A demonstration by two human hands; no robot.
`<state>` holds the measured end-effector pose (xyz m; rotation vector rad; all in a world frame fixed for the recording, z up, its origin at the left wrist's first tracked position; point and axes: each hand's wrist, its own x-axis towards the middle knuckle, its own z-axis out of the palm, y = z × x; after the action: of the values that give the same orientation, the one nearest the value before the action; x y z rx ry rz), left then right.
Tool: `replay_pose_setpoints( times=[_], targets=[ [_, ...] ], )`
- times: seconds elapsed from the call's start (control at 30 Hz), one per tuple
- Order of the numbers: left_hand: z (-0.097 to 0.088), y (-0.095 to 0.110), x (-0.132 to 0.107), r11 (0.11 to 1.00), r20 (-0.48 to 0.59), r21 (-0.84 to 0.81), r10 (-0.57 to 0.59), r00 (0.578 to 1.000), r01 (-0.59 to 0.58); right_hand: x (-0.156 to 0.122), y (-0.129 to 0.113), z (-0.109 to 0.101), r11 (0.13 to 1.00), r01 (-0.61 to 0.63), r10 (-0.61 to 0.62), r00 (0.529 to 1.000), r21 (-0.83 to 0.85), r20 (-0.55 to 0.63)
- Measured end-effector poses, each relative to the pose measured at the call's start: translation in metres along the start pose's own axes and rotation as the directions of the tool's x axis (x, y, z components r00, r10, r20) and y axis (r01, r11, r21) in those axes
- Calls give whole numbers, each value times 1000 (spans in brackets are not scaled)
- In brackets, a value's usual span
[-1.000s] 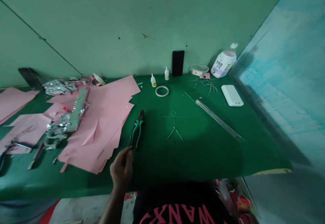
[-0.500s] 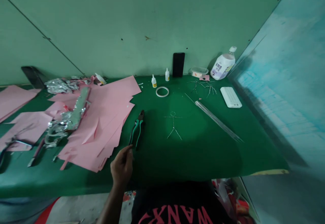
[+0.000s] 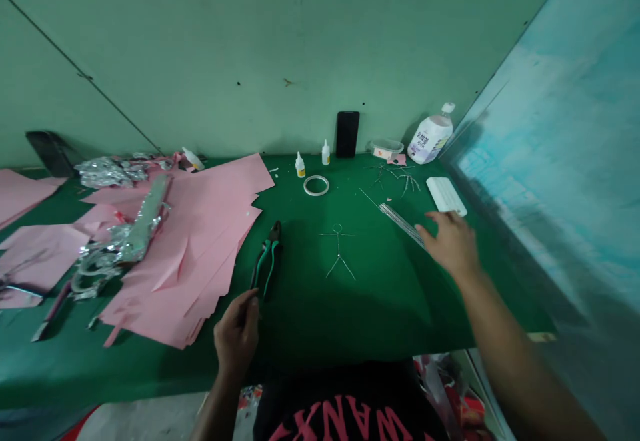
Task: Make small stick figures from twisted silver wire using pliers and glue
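Two bare hands work over the table [image 3: 310, 324]. Left of the wire figure [image 3: 339, 251], the curled left hand [image 3: 237, 336] sits at the pliers [image 3: 267, 261], its grip unclear; right of it, the open right hand [image 3: 451, 244] nears loose wire rods [image 3: 403, 224], which a careless brush could scatter.

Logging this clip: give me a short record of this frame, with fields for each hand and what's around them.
left hand: curled, at the handle ends of green-handled pliers; contact unclear
right hand: open, fingers spread, over a bundle of metal rods; contact unclear
nearby: wire stick figure, pink paper sheets
surface: green mat
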<state>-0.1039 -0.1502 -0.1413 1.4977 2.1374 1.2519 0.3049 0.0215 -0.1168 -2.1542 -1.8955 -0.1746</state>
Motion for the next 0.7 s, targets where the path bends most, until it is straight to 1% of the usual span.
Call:
replay_pose_setpoints(
  times=[0.07, 0.13, 0.23, 0.37, 0.5, 0.6, 0.7],
  targets=[
    [0, 1, 1, 1000, 11, 10, 3, 1000, -4, -7, 2, 10, 998, -68, 69, 997, -18, 43],
    [1, 2, 2, 999, 24, 26, 19, 1000, -20, -12, 2, 20, 993, -114, 114, 992, -16, 54],
    [3, 3, 3, 996, 43, 65, 55, 998, -58, -16, 3, 30, 994, -110, 110, 994, 6, 17],
    [7, 4, 4, 990, 116, 81, 105, 988, -114, -18, 1, 33, 995, -96, 99, 988, 29, -117],
    [6, 4, 6, 984, 158, 64, 153, 976, -164, -22, 4, 37, 992, -84, 107, 954, 92, -279],
    [7, 5, 8, 984, 112, 83, 150, 982, -160, -23, 7, 40, 986, -18, 75, 935, 163, -346],
    [10, 7, 6, 978, 58, 111, 172, 983, -178, -25, 5, 41, 977, 56, 27, 924, 205, -382]
  ],
)
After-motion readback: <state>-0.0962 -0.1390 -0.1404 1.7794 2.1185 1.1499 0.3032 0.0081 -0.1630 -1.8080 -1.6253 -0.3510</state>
